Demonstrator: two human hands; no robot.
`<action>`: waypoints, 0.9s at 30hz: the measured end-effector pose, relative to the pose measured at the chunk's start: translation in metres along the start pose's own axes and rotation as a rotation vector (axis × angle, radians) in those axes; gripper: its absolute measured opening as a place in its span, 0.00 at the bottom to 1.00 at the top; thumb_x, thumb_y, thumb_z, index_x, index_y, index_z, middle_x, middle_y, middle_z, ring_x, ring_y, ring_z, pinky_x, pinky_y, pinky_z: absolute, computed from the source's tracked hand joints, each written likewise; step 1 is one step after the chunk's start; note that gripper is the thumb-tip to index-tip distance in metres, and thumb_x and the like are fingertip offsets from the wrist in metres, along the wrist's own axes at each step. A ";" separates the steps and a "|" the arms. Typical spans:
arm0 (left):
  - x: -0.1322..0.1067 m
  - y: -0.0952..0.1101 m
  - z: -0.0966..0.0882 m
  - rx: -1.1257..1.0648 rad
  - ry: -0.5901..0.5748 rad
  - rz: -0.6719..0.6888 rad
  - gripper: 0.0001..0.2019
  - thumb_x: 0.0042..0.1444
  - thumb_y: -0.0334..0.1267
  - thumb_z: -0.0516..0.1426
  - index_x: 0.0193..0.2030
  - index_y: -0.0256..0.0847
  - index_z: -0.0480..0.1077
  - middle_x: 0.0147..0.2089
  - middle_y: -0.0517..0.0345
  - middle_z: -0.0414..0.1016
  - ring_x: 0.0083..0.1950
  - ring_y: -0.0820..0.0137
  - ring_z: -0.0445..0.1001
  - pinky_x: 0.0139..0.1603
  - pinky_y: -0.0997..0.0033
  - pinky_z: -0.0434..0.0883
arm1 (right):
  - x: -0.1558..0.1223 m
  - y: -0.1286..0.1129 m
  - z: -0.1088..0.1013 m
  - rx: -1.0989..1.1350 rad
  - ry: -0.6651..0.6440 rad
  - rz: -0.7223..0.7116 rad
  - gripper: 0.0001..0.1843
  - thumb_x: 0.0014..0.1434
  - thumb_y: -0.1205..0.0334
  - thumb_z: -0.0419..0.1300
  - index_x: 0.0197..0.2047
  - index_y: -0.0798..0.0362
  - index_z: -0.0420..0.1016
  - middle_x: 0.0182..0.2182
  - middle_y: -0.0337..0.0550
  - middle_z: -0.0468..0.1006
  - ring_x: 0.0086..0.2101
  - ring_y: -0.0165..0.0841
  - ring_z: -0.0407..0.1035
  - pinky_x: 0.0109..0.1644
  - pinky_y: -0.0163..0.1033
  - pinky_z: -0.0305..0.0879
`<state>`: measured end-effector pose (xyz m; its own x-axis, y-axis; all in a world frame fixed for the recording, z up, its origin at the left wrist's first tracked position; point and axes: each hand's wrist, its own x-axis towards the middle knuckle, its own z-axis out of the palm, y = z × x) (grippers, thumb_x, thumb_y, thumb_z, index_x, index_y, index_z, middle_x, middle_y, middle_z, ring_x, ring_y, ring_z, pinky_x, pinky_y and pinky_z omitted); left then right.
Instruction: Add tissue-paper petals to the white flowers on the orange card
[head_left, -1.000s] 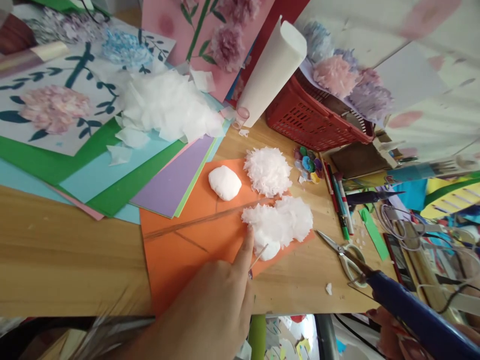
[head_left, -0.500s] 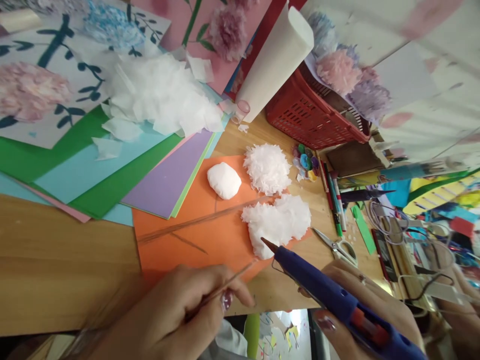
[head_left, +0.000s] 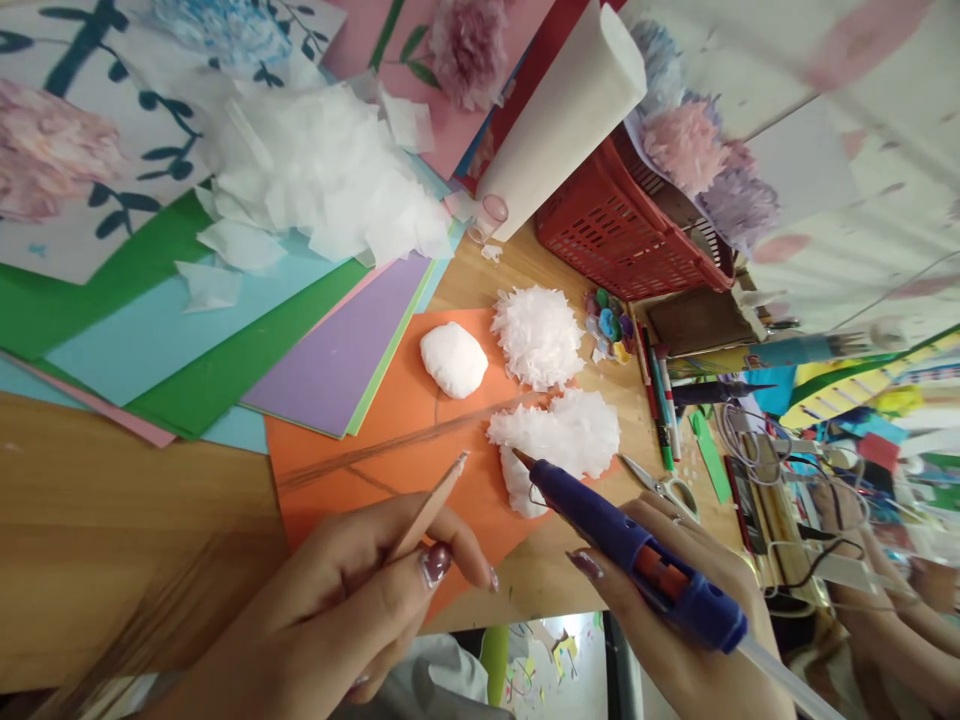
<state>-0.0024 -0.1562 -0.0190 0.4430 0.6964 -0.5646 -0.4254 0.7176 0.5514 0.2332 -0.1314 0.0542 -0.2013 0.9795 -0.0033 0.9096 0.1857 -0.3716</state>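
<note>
My left hand [head_left: 360, 590] is closed around a thin wooden stick [head_left: 431, 503], its tip raised over the orange paper sheet [head_left: 390, 470]. My right hand [head_left: 675, 610] grips a blue glue gun [head_left: 622, 545]; the nozzle points left, close to a white tissue flower [head_left: 559, 440] lying on the orange sheet. Just beyond it rest a second white tissue flower [head_left: 538, 335] and a white foam ball [head_left: 453, 359]. Thin brown sticks [head_left: 390, 450] lie across the sheet.
Coloured paper sheets [head_left: 225, 340] and a pile of white tissue squares [head_left: 322, 180] fill the left. A red basket [head_left: 637, 230] with a rolled white sheet [head_left: 562, 110] stands behind. Scissors [head_left: 664, 485], markers [head_left: 656, 395] and cables [head_left: 787, 480] lie to the right.
My left hand pulled back from the tissue flower and lifted a stick upright. My right hand brought the glue gun in from the right, nozzle near the flower.
</note>
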 end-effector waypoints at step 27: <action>-0.001 0.002 0.001 0.105 0.033 -0.031 0.14 0.54 0.54 0.62 0.33 0.45 0.78 0.15 0.72 0.47 0.17 0.80 0.42 0.18 0.79 0.43 | 0.002 -0.001 0.002 -0.047 -0.040 -0.027 0.20 0.64 0.45 0.62 0.28 0.49 0.68 0.22 0.36 0.66 0.23 0.32 0.62 0.27 0.39 0.56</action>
<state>-0.0031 -0.1554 -0.0171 0.4276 0.6752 -0.6011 -0.3262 0.7354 0.5940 0.2309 -0.1299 0.0527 -0.2397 0.9704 -0.0307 0.9196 0.2168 -0.3277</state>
